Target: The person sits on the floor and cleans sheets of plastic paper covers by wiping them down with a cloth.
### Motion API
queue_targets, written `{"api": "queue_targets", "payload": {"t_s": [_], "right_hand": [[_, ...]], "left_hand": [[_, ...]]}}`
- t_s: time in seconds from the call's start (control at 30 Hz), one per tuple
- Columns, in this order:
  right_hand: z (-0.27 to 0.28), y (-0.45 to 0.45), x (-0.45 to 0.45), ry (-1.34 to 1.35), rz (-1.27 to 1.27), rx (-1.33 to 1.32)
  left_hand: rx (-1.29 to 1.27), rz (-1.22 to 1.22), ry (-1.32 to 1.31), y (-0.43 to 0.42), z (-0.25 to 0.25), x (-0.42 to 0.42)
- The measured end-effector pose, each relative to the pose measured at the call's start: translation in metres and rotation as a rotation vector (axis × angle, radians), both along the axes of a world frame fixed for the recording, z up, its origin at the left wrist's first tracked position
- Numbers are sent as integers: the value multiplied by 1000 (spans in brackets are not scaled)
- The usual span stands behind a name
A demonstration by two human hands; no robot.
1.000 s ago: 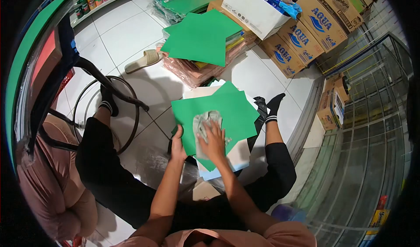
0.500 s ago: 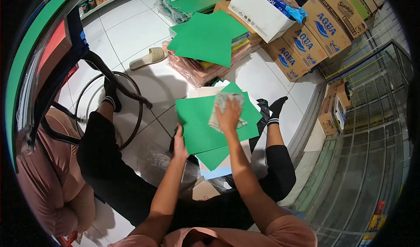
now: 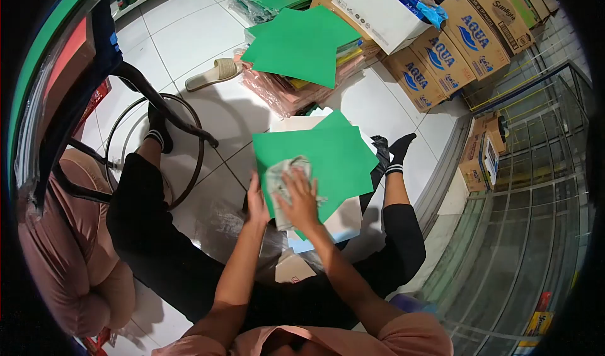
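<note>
A green sheet (image 3: 337, 151), card or thick paper, lies over another green sheet turned at an angle, on a stack of white, cream and light-blue sheets between my legs. My left hand (image 3: 256, 203) holds the top sheet at its left edge, its fingers partly hidden under it. My right hand (image 3: 300, 200) presses a pale, crumpled cloth (image 3: 295, 166) against the sheet's lower left part. Its fingers are spread over the cloth.
Ahead, more green sheets (image 3: 296, 47) lie on plastic-wrapped pink packs (image 3: 277, 94). A sandal (image 3: 214, 74) and a dark metal stool frame (image 3: 165, 107) are to the left. Cardboard boxes (image 3: 435, 60) are stacked ahead right, beside a glass-and-metal rack (image 3: 510, 230). Clear plastic (image 3: 220, 227) lies by my left leg.
My right hand and the cloth have moved left and down across the green sheet, from its upper right to its lower left. My left hand stays at the left edge.
</note>
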State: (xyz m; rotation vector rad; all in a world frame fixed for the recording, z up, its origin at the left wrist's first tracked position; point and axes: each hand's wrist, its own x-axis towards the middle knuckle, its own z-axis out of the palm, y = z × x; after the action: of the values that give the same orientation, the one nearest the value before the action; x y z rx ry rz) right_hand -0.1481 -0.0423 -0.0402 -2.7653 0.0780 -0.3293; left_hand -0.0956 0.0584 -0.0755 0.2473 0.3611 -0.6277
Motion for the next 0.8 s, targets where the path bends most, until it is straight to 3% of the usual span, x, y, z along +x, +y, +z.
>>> {"api": "queue_targets", "payload": {"t_s": [0.17, 0.33, 0.43, 0.57, 0.67, 0.8], "right_hand": [[-8, -78, -11, 89, -310, -162], [-15, -108, -2, 103, -581, -140], [-12, -75, -2, 86, -486, -157], [-11, -19, 9, 30, -68, 26], [-2, -24, 31, -8, -10, 3], [-13, -74, 65, -12, -120, -89]], "left_hand": [[367, -82, -140, -4, -2, -2], [138, -128, 5, -1, 12, 0], [96, -110, 13, -2, 23, 1], [67, -104, 16, -2, 24, 2], [83, -134, 7, -3, 14, 2], [133, -142, 6, 0, -12, 1]]}}
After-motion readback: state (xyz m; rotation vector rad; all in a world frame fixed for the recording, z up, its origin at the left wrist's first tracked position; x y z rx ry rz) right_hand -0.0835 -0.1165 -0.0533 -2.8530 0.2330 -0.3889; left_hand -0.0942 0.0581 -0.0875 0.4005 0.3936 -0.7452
